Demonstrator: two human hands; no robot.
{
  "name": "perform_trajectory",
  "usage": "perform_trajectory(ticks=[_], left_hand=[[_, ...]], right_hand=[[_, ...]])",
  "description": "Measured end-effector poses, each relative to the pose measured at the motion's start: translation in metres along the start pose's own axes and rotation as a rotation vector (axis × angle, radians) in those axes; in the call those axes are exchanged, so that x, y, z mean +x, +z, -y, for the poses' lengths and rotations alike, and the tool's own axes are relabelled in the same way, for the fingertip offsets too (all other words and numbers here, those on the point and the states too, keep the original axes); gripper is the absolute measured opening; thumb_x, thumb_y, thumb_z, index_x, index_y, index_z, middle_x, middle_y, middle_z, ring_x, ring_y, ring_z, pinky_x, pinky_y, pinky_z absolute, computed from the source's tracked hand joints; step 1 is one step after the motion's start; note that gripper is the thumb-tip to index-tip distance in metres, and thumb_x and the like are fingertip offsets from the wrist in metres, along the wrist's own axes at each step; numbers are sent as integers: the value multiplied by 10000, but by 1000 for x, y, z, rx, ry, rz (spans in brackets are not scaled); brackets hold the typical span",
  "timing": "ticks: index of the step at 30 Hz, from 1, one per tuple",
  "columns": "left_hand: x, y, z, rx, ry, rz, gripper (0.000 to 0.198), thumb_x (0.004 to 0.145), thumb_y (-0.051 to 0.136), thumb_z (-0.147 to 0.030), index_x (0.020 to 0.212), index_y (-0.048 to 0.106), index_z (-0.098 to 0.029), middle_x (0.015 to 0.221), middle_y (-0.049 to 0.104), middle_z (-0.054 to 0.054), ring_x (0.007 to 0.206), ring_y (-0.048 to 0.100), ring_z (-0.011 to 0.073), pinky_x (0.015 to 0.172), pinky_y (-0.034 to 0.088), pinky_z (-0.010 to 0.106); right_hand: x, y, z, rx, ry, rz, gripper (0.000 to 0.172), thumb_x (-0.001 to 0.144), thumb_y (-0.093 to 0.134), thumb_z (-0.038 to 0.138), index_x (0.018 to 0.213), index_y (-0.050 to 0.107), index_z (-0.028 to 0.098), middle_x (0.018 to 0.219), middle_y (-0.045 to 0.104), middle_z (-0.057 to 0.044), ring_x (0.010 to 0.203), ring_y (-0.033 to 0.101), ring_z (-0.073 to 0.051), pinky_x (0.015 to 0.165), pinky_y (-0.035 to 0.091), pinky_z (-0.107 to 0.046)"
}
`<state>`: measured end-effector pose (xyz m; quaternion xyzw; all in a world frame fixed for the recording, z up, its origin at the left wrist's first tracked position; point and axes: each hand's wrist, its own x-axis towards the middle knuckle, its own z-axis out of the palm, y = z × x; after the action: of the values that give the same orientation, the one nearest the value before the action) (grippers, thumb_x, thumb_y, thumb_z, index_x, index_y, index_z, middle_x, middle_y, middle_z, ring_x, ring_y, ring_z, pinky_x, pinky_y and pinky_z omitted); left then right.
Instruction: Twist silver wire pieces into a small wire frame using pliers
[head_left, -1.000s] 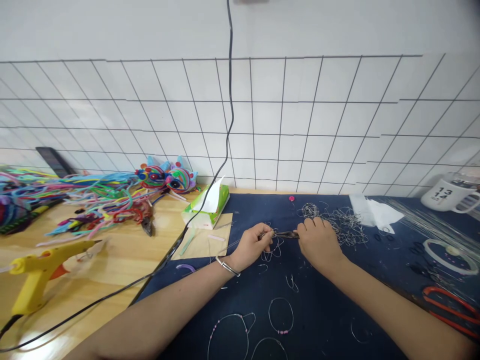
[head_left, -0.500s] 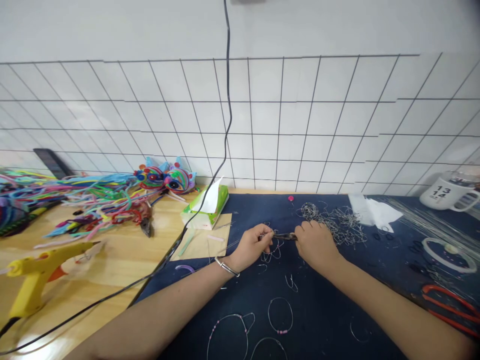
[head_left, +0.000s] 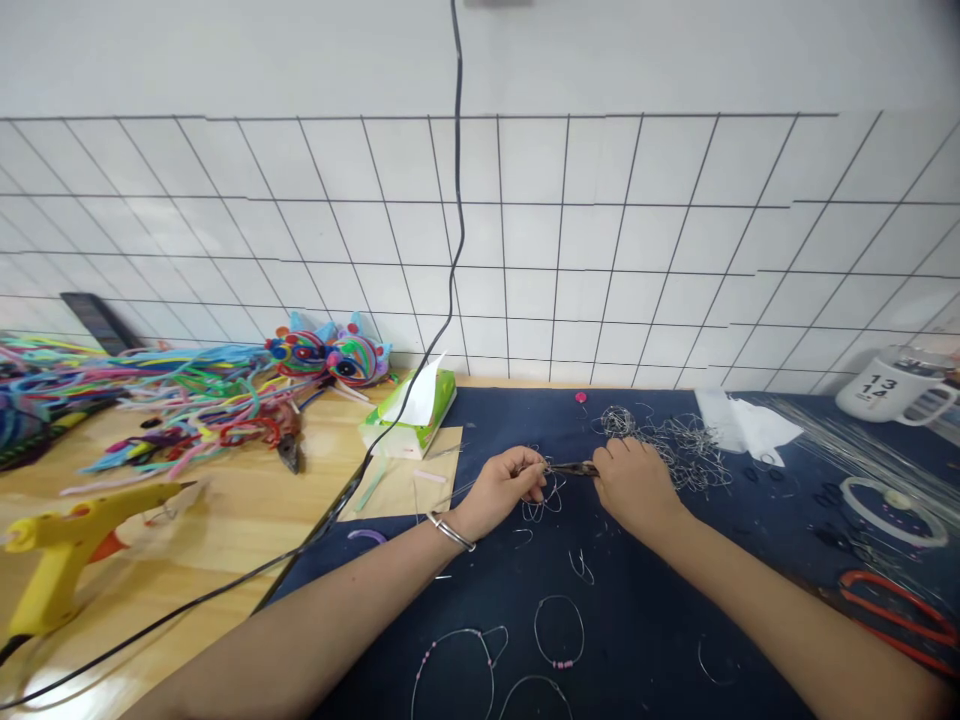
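Observation:
My right hand [head_left: 636, 485] is wrapped round a pair of pliers [head_left: 574, 468], whose jaws point left toward my other hand. With its fingertips pinched together, my left hand [head_left: 504, 488] holds a thin wire [head_left: 465, 490] at the plier tips. The exact contact between jaws and wire is too small to make out. Just below the fingers lie small wire loops [head_left: 541, 508]. Nearer to me on the dark mat [head_left: 622, 630] are a wire ring with pink beads [head_left: 559, 632] and a larger beaded wire ring [head_left: 454, 660].
A tangle of wire [head_left: 686, 450] lies behind my right hand. To the right are a white mug [head_left: 885, 385], straight wires [head_left: 862, 450] and red-handled scissors [head_left: 896, 610]. At left stand a tissue pack [head_left: 412, 415], a yellow glue gun [head_left: 71, 550] and colourful pipe cleaners [head_left: 187, 390]. A black cable [head_left: 454, 250] hangs down.
Both hands keep nearly the same place and grip. The pliers appear turned slightly, with more of their jaws showing. The whole view has shifted a little.

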<state>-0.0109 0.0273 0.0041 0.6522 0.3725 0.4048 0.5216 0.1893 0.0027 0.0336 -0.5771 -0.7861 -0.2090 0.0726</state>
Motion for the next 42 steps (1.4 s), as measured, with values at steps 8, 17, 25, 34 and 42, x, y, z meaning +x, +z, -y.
perform_trajectory(ticks=[8,17,25,34,42], left_hand=[[0,1,-1,-85,-29,7,272,777,502,-379,860,552,-125,752,633,57,650,599,119,579,449,217],[1,1,2,-106,-86,21,297,766,512,-398,821,580,-114,739,643,69,631,587,118,607,447,236],[1,1,1,-95,-82,51,298,776,496,-394,826,578,-112,730,640,67,623,574,111,607,440,231],[1,0,-1,-106,-93,75,285,773,501,-396,814,563,-121,699,637,49,595,574,101,589,437,223],[2,-1,3,-137,-103,123,256,767,515,-365,855,554,-128,818,634,66,615,593,106,552,423,209]], right_hand=[[0,-2,1,-41,-6,-51,202,809,372,219,739,549,152,738,505,-87,761,389,-188,689,226,-311],[-1,-6,3,-73,-25,-157,261,841,338,235,688,532,148,687,480,-83,718,362,-183,655,211,-312],[-1,-4,2,-53,-27,-134,281,852,319,239,691,532,151,692,492,-85,717,376,-185,650,210,-315],[0,7,-2,33,-19,69,179,812,392,236,755,549,174,736,538,-65,733,447,-175,635,246,-292],[2,11,0,96,25,167,182,802,421,300,766,552,179,771,563,-45,743,499,-155,634,299,-263]])
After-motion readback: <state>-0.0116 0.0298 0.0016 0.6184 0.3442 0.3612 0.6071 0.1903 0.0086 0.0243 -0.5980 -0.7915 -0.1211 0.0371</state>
